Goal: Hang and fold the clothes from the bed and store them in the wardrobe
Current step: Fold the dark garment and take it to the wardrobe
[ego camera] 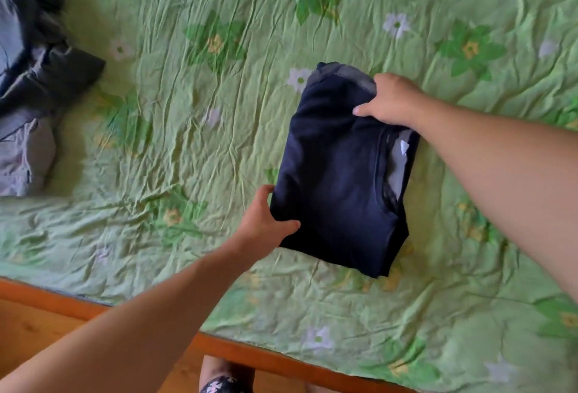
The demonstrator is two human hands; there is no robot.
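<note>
— Where's the shirt?

— Just right of the middle of the bed (203,130), folded into a navy block, with a hand at each end. I can't tell whether it's resting on the sheet or lifted a little.

— How are the hands set?

— The left hand (266,220) pinches the shirt (337,167) at its near left corner, thumb on top and fingers tucked beneath. The right hand (391,98) grips the far right edge, thumb lying on the cloth and fingers curled over the grey hem.

— What's the count?

— One folded shirt, with one white label (403,146) showing at the collar. Two hands, both on it. One heap of clothes (34,61) well apart at the far left, dark and pale grey pieces; how many, I can't say.
</note>
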